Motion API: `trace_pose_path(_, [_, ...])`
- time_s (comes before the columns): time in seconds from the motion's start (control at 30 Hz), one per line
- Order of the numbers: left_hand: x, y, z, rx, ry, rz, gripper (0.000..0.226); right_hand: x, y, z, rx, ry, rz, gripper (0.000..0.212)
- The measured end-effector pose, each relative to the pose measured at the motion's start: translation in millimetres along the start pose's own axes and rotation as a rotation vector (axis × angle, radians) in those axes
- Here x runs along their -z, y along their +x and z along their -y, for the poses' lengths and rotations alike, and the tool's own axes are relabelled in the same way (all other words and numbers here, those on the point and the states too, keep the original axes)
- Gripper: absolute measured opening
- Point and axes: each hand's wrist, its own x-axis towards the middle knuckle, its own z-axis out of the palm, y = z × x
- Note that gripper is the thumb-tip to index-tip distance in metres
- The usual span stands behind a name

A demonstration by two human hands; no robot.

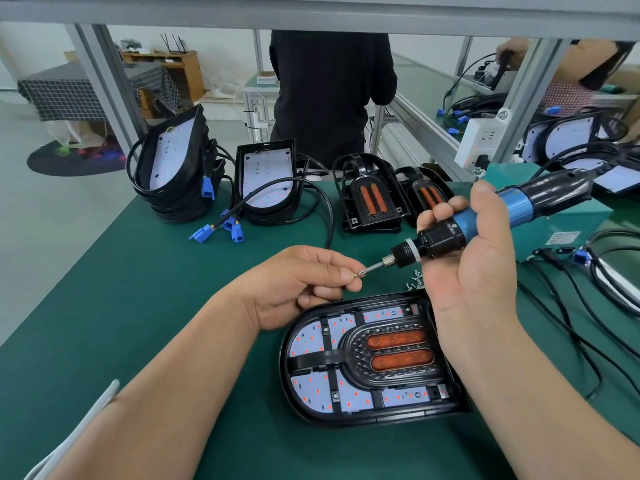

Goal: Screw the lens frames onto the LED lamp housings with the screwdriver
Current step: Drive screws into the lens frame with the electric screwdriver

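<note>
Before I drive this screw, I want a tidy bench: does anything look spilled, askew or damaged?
Loose screws lie scattered on the mat just behind the housing, beside the right hand. The far-left stack leans, its top piece propped up on edge. Nothing looks damaged.

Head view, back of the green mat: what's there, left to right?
Left to right: stack of lamp housings → leaning lamp housing → lens frame stack → second lens frame stack → teal box.

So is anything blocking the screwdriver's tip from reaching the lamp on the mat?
Nothing visible. The left hand pinches a screw at the screwdriver bit, above the far edge of the lamp housing; its lens frame lies mostly uncovered.
</note>
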Motion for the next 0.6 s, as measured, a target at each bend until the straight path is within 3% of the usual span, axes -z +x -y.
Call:
trace_pose_path(0.3, [1.0, 0.7, 0.8, -0.006, 0.012, 0.002, 0.017, 0.0, -1.6, -2.4, 0.009, -0.044, 0.012, 0.014])
trace_pose_path(0.6, [0.7, -0.2, 0.3, -0.071, 0.044, -0.025, 0.019, -3.6, 0.9, -2.8, -0.008, -0.125, -0.046, 0.022])
